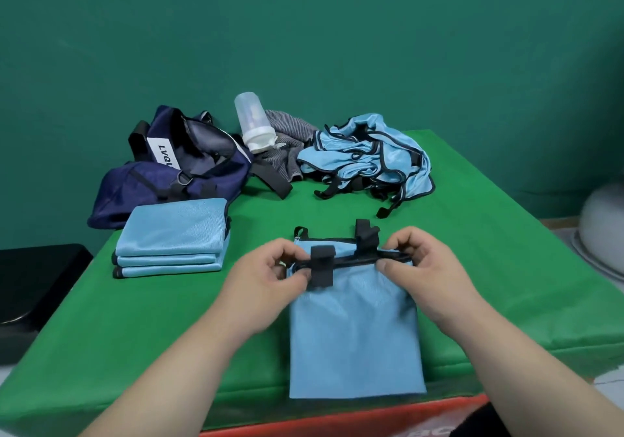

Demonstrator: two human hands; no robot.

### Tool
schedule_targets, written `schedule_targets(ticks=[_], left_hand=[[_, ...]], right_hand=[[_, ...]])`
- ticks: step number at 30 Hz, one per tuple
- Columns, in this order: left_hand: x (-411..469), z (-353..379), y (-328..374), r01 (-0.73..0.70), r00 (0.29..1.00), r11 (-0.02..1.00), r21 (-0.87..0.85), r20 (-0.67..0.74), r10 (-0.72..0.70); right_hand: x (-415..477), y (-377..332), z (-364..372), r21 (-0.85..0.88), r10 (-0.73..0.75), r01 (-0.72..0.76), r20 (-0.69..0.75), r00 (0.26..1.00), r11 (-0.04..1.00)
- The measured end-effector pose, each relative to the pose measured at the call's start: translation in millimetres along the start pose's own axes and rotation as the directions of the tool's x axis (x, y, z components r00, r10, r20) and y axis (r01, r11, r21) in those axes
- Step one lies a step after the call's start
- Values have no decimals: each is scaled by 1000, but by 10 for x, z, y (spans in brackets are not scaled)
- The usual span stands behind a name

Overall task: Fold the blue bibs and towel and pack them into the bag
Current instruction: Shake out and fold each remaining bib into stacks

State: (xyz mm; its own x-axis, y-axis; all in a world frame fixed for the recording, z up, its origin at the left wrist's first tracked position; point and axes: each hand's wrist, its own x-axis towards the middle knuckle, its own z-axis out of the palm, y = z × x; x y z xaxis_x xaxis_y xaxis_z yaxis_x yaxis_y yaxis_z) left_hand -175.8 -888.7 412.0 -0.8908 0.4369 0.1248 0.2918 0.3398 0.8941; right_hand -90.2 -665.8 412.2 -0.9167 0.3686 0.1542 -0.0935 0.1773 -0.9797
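At six o'clock on the green worktop (pixel 489 267), a half-folded blue bib (pixel 354 335) lies flat, and your left grip (pixel 270 269) and right grip (pixel 417 261) each pinch its black-trimmed top fold, the left at the nine o'clock end and the right at the three o'clock end. Toward ten o'clock a stack of folded bibs (pixel 172 234) sits against the open navy bag (pixel 175 173), which lies at eleven o'clock. At one o'clock the unfolded bibs (pixel 368 156) lie heaped, with a grey striped towel (pixel 288 132) and a tilted clear bottle (pixel 253 120) at twelve o'clock between heap and bag.
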Motion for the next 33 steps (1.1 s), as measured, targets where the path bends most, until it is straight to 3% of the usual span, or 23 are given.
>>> schedule_targets(ticks=[2,5,10,13,15,17,20,23,33], left_hand=[[295,15,-48,18,1000,999,40,-18,-17],[687,87,-169,36,999,996,86,-43,-32],[786,189,-389,62,989,939,338,-145,-13],[570,268,-410,-147,965,915,375,-150,217],[471,319,-386,-328,930,854,404,-21,367],[459,349,-384,-459,885,762,456,163,436],[527,349,-449,-477,873,643,599,405,271],[578,313,-575,-436,869,568,698,490,65],[660,291,-716,-435,862,547,715,506,25]], right_hand=[[274,78,19,-43,22,-23,-37,999,999],[615,228,65,-242,64,-86,-99,993,967],[790,444,93,-615,76,-120,-97,992,779],[645,444,33,-650,-47,-41,-116,992,759],[505,454,34,-673,-128,49,-68,989,738],[395,471,80,-705,-169,173,76,983,688],[343,549,131,-764,-49,273,302,952,585],[369,616,120,-836,90,306,386,918,456],[469,669,33,-866,185,382,453,872,322]])
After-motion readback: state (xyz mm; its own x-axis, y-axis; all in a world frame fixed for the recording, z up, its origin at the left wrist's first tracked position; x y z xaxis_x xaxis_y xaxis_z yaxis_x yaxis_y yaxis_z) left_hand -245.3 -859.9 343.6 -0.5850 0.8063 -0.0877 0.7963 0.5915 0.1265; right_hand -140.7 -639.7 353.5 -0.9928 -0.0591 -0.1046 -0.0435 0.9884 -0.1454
